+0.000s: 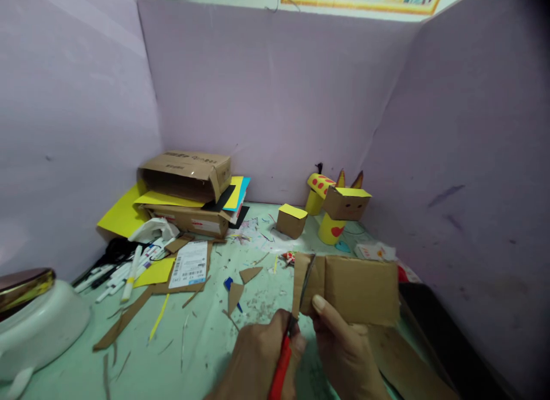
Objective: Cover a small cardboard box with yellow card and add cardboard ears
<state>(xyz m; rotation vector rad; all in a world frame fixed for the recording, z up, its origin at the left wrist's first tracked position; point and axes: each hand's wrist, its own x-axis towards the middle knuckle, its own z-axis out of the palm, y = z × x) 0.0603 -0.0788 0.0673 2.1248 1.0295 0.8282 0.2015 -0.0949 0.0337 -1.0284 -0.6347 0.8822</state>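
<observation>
My left hand (260,351) is closed around a pair of scissors (281,368) with red handles. The dark blades reach up across a piece of brown cardboard (361,288), near its left end, where a cut line separates a narrow strip. My right hand (341,351) grips the cardboard from below, thumb on its near face beside a crease. Behind it lie a small cardboard box (291,223) with a yellow top and a figure with a cardboard head (347,205), brown ears and a yellow tube (330,229) bearing a red heart.
Cardboard boxes (184,176) with coloured sheets stand at back left. Markers (124,274), a labelled cardboard sheet (189,265) and scraps (235,297) lie on the left. A white rounded object (47,325) is at near left, a black object (433,325) at right. Purple panels (275,102) enclose the table.
</observation>
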